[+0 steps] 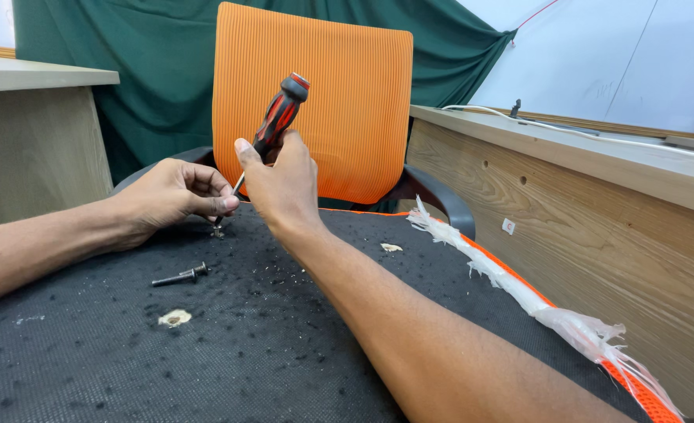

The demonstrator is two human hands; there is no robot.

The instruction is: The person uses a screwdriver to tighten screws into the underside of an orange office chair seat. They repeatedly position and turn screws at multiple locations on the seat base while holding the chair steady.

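My right hand (280, 184) grips a screwdriver (280, 113) with a black and red handle, held tilted, tip pointing down to the left. My left hand (176, 194) pinches around the tip, where a small screw (218, 230) stands on the black mesh chair seat (229, 345). A loose dark bolt (179, 275) lies on the seat just in front of my left hand. The screwdriver's shaft is mostly hidden between my fingers.
The chair's orange backrest (339, 94) rises behind my hands, with black armrests (441, 200) at the sides. Torn white plastic wrap (519, 290) runs along the seat's right edge. Wooden desks stand left (34, 141) and right (582, 204). A green curtain hangs behind.
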